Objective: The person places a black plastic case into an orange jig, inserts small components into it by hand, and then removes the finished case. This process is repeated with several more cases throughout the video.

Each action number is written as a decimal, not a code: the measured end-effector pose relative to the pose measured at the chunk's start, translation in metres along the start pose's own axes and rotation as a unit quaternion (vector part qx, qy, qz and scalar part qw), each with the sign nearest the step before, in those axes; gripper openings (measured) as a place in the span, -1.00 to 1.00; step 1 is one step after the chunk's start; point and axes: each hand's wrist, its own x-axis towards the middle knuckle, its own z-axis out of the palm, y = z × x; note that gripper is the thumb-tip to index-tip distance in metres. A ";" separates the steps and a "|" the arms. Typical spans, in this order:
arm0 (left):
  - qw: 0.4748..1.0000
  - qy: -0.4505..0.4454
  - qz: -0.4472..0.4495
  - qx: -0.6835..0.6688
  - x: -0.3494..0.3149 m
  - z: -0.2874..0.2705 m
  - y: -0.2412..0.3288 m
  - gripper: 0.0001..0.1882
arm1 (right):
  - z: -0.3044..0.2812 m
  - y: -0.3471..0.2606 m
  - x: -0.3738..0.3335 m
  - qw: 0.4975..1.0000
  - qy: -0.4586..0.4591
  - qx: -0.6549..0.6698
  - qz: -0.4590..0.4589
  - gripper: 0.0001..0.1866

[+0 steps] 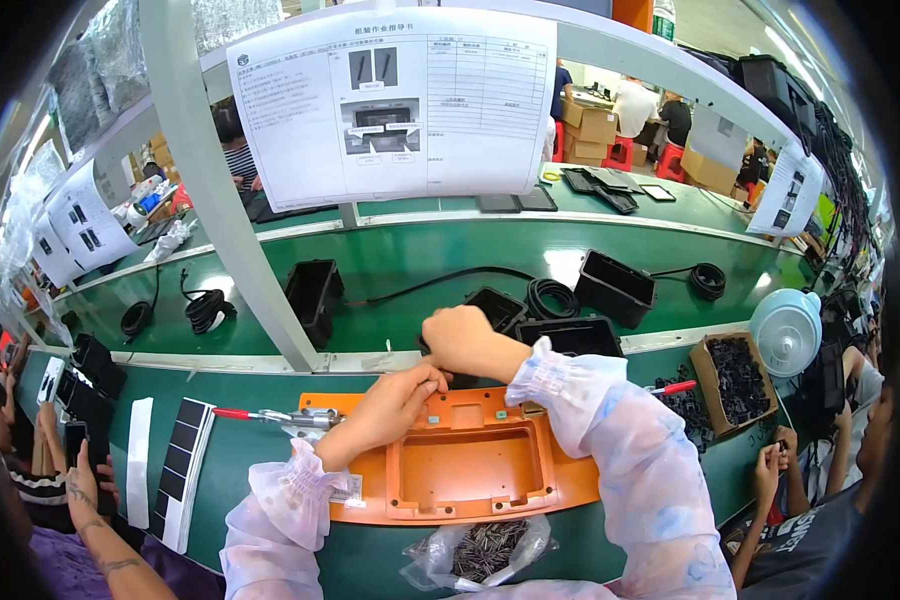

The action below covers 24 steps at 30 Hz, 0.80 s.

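Observation:
An orange fixture plate (370,490) with a rectangular recess lies on the green bench in front of me. My left hand (402,402) is closed above its far left part, thumb and fingers pinched together. Just beyond, my right hand (470,343) is curled over the far edge of the plate, wrist bent, fingers mostly hidden. The hands nearly meet, and a small dark part shows beneath them; what either one grips cannot be made out. Close to me, a clear plastic bag of small dark screws (488,552) touches the near side of the plate.
A metal tool with a red tip (305,417) lies left of the plate, near a strip sheet of black labels (183,450). At right stand a cardboard box of black parts (738,380) and a pale blue basin (786,332). Black housings (615,285) and coiled cables (552,298) lie behind.

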 end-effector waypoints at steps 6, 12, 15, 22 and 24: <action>0.983 0.160 0.060 -0.061 0.006 -0.016 -0.006 -0.81 | 0.002 0.016 -0.004 0.997 -0.018 0.020 0.072 -0.79; 0.960 0.258 -0.004 -0.111 -0.008 -0.050 -0.014 -0.79 | -0.033 0.064 -0.082 0.960 0.151 0.220 -0.091 -0.77; 0.947 0.305 0.029 -0.097 -0.014 -0.057 -0.012 -0.79 | -0.058 0.054 -0.125 0.945 0.132 0.273 -0.121 -0.78; 0.924 0.366 0.100 -0.051 -0.024 -0.057 0.023 -0.79 | -0.081 0.044 -0.185 0.932 0.058 0.310 -0.178 -0.68; 0.945 0.313 0.095 -0.026 -0.033 -0.049 0.039 -0.77 | -0.074 0.042 -0.195 0.932 0.044 0.305 -0.192 -0.69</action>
